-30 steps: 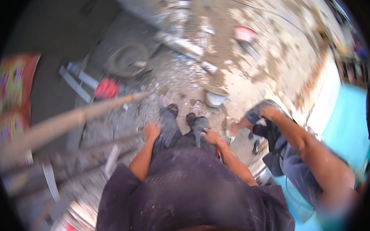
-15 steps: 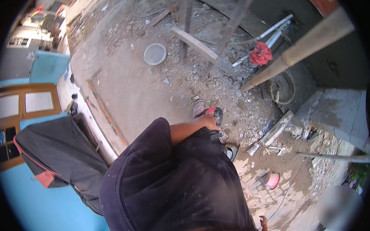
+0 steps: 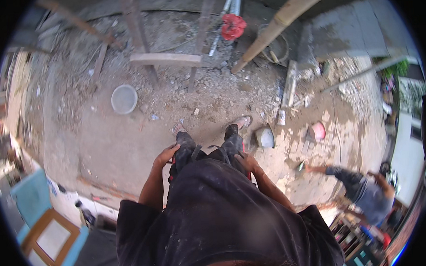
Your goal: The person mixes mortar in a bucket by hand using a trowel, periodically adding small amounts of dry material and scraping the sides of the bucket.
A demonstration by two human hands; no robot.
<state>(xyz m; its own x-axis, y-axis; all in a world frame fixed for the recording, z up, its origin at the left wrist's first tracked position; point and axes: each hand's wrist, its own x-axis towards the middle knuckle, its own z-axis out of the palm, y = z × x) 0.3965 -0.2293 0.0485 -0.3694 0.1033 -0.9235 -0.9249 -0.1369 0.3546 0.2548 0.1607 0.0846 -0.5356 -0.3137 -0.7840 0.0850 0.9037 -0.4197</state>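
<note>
One bare left hand (image 3: 166, 155), set against the outer side of the left leg of dark cloth trousers with red side stripes (image 3: 185, 147); fingers bent, cannot tell pinched cloth or plain contact. One bare right hand (image 3: 247, 162), laid on the right leg, fingertips partly lost against dark fabric; grip there likewise impossible to tell. No tool visible in either.

Main relation: trousers between both hands, touching both, each leg beside its own-side hand. Long axis of both legs running forward from the grip, toward one pale sandalled left foot (image 3: 179, 128) and one pale sandalled right foot (image 3: 242, 121). Left hand farther along its leg than right.

Just behind and between the hands: loose dark cloth shirt (image 3: 220, 203). Ahead and right of right hand: dark round bucket with pale interior (image 3: 264, 137), nearer right hand than left, apart from both; cannot tell upright or tilted. Farther right: pinkish-red round bucket (image 3: 317, 130). Ahead and left of left hand, well apart: pale grey round tub (image 3: 124, 99).

Farther ahead: pale wooden crosspiece (image 3: 166, 59), roughly crosswise to the legs; crumpled red plastic bag (image 3: 233, 26); long tan bamboo pole (image 3: 284, 27), slanting away rightward. Far right of right hand: co-worker in blue-grey clothing (image 3: 367, 195).
</note>
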